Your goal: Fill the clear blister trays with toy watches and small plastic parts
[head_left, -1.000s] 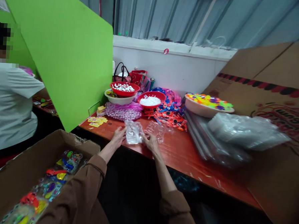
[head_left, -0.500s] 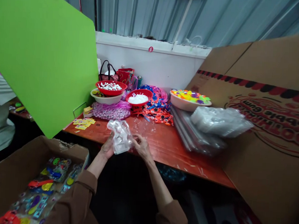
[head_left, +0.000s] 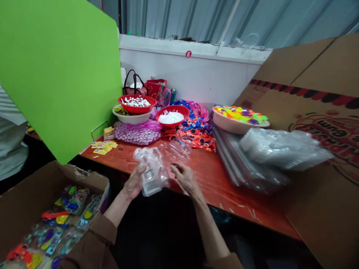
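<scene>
Plastic tray (head_left: 151, 177) in pinch of left hand (head_left: 134, 181) at table edge (head_left: 238, 212) — right hand (head_left: 185, 178) spread, bare tabletop (head_left: 209, 178) beside.

A clear, bumpy plastic tray (head_left: 152, 176), maybe more than one, tilts in the left hand (head_left: 134, 183) over the edge of the table (head_left: 215, 184).

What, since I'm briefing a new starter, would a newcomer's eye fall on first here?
The bright green panel slanting across the upper left likely catches the eye first. Next might be the pale bowl heaped with orange, yellow, green and purple pieces, right of centre near the large printed cardboard. At the red table's front edge, the left grip holds a clear moulded plastic tray.
</scene>
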### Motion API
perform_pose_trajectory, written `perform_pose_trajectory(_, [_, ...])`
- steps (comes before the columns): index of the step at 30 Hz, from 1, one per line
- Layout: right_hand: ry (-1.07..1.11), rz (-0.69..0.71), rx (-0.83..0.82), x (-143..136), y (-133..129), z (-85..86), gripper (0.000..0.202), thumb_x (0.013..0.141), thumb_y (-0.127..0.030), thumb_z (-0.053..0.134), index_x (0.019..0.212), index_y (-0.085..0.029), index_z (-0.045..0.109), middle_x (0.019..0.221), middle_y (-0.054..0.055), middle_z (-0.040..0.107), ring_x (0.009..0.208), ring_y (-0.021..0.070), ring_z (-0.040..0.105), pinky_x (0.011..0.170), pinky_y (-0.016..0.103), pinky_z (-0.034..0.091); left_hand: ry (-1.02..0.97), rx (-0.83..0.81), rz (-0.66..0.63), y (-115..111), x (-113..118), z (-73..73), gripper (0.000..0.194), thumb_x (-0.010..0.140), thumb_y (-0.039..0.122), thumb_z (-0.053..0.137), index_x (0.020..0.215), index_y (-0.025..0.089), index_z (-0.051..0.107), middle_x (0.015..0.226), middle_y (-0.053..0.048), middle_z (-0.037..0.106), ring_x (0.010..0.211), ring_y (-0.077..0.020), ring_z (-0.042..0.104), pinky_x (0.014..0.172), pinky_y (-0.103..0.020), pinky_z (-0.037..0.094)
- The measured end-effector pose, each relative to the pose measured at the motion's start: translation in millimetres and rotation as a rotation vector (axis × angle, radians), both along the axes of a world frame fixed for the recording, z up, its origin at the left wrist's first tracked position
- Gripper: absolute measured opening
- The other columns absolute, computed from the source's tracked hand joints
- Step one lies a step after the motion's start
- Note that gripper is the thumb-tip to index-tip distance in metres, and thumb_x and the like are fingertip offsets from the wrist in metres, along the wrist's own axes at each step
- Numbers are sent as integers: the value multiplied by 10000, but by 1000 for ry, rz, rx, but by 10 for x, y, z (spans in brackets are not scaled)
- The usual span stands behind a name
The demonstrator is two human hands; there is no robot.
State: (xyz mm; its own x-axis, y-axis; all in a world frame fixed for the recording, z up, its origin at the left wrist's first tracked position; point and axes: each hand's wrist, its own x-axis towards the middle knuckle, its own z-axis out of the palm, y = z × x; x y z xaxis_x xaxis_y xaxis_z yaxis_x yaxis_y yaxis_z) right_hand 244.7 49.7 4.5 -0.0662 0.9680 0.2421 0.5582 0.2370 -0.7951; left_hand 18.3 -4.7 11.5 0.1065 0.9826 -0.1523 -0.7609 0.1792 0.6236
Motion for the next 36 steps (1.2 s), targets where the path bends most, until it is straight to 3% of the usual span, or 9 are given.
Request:
perform_pose_trajectory(3, [-42, 29, 7, -221, -207, -30, 275, 906, -413, 579, 977, -217, 757, 908, 47, 770, 771, 199, 692, 711, 296, 508, 91, 72, 37, -101, 177, 77, 581, 689, 291, 887, 1211, 189, 653, 1069, -67, 759, 985, -252, 723, 964, -382, 532])
perform_pose_trajectory(6, [-176, -109, 55, -347, -352, -47, 228, 938, -375, 571, 918, -232, 746, 886, 38, 740, 767, 195, 666, 692, 290, 460, 122, 68, 88, -147, 301, 116, 588, 703, 300, 873, 1226, 211, 618, 1080, -56, 748, 932, -228, 726, 899, -356, 550])
perform_pose_trajectory(13, [-440, -216, 235, -518, -479, -89, 204, 988, -311, 541, 863, -209, 666, 908, 84, 681, 842, 228, 610, 687, 297, 373, 154, -2, 297, -177, 496, 27, 583, 731, 375, 849, 1218, 250, 555, 989, -18, 742, 798, -188, 722, 785, -323, 558])
perform_pose_trajectory(19, [-363, -194, 305, -535, -628, 211, 232, 1004, -269, 430, 838, -215, 583, 851, 83, 656, 753, 225, 583, 679, 316, 382, 143, -46, 294, -134, 496, 8, 638, 679, 386, 886, 1200, 233, 551, 917, -15, 740, 731, -175, 716, 775, -315, 548])
perform_pose_trajectory(23, [-83, -214, 254, -333, -712, 361, 265, 1001, -434, 453, 858, -236, 555, 777, 47, 657, 687, 212, 609, 644, 302, 426, 51, -67, 271, -60, 499, 23, 686, 612, 379, 927, 1158, 242, 536, 952, -7, 727, 767, -179, 712, 800, -322, 549])
perform_pose_trajectory(28, [187, -247, 46, -32, -678, 261, 297, 955, -524, 487, 889, -237, 528, 848, 55, 720, 560, 186, 636, 541, 288, 465, 98, -18, 252, -77, 692, -26, 759, 612, 422, 937, 1231, 241, 538, 1000, -14, 708, 772, -153, 689, 700, -245, 529])
perform_pose_trajectory(31, [151, -432, 128, 330, -541, 220, 275, 933, -496, 481, 912, -226, 532, 838, 74, 730, 571, 198, 644, 566, 299, 478, 135, -1, 293, -68, 667, -59, 749, 633, 450, 921, 1246, 237, 547, 803, 49, 667, 605, -94, 615, 573, -190, 469])
perform_pose_trajectory(33, [44, -617, 240, 701, -407, 193, 276, 911, -471, 475, 921, -208, 559, 821, 103, 726, 712, 242, 677, 666, 327, 498, 111, -23, 313, -48, 554, -65, 677, 649, 434, 914, 1197, 230, 573, 723, 78, 625, 560, -77, 580, 556, -180, 457])
perform_pose_trajectory(36, [-192, -708, 168, 1278, -194, 104, 313, 888, -435, 450, 933, -177, 622, 854, 144, 725, 796, 279, 669, 756, 382, 492, 58, -24, 274, -40, 368, -48, 596, 689, 376, 897, 1182, 234, 593, 742, 70, 630, 596, -85, 604, 591, -192, 487])
